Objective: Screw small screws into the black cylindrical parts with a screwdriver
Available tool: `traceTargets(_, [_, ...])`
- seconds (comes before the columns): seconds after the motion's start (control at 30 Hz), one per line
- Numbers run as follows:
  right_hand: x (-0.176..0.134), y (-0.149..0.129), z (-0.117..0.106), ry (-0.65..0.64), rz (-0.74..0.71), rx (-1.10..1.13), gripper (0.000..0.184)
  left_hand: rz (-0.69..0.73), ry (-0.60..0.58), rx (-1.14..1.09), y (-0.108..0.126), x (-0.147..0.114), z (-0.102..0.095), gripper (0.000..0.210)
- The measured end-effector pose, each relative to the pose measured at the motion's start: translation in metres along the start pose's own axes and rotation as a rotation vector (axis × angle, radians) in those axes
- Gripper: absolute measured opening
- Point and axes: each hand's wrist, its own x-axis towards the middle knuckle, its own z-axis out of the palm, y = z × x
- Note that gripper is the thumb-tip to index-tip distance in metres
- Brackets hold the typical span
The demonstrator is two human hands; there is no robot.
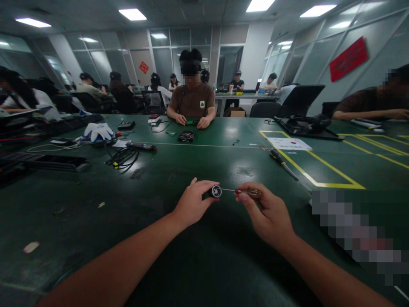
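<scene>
Left hand [195,199]: thumb and fingers curled part-closed, gripping a small dark cylindrical part [216,191], its pale ringed open end facing the wearer. Right hand [270,213]: fingers closed round the handle of a slim screwdriver [254,193], red at the collar; shaft points left at the part's rim, tip contact cannot be told. Both held above the green desk [153,260], near its middle. To the right, a yellow-and-black screwdriver [282,162] lies beside a white sheet [290,144]; to the left, coiled black cables [124,158].
</scene>
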Motion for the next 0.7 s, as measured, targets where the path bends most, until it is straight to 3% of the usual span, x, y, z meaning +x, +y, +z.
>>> traceTargets(0.17, [-0.0007,-0.0027,-0.0018,0.038,0.019,0.035,0.017,-0.019,0.019,-0.009,0.0000,-0.0002,0.0005,0.038])
traceTargets(0.57, [-0.0010,-0.0008,-0.0028,-0.025,-0.064,-0.030,0.015,0.014,0.029,0.006,-0.0003,-0.0003,0.0008,0.037])
traceTargets(0.7, [-0.0001,-0.0003,-0.0030,0.025,-0.076,-0.045,0.014,0.009,0.036,-0.002,-0.0002,-0.0006,0.0003,0.037])
